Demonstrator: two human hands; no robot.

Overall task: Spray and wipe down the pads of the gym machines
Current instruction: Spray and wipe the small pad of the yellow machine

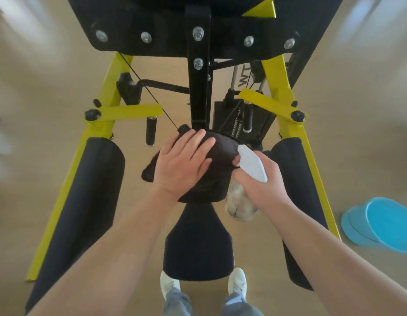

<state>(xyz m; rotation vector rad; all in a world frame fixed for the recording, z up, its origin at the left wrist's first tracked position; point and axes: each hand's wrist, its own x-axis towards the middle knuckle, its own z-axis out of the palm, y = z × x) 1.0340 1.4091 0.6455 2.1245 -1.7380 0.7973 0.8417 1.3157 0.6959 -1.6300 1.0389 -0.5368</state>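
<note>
**As the Cloth Covered the Middle Pad, the Long Pads Waited**

Although the yellow machine frame (100, 137) filled most of the view, the work sat at its middle. Two long black pads, the left side pad (84, 201) and the right side pad (296, 190), flanked the person. Neither carried a cloth or showed clear wetness, so they were probably yet to be done. Between them the seat pad (198, 242) lay bare. Blue discs (380, 224) rested on the floor well to the right. Just above the seat pad sat the smaller middle pad (209, 192), with a dark cloth (223, 151) spread over it. The left grip (182, 165) pressed flat on that cloth, fingers straight and spread. The right grip (264, 185) was wrapped round a spray bottle (251, 166), whose white head pointed at the cloth's edge; whether it touched was unclear. By my reading, one pad was being wiped and most of the job remained.
</note>
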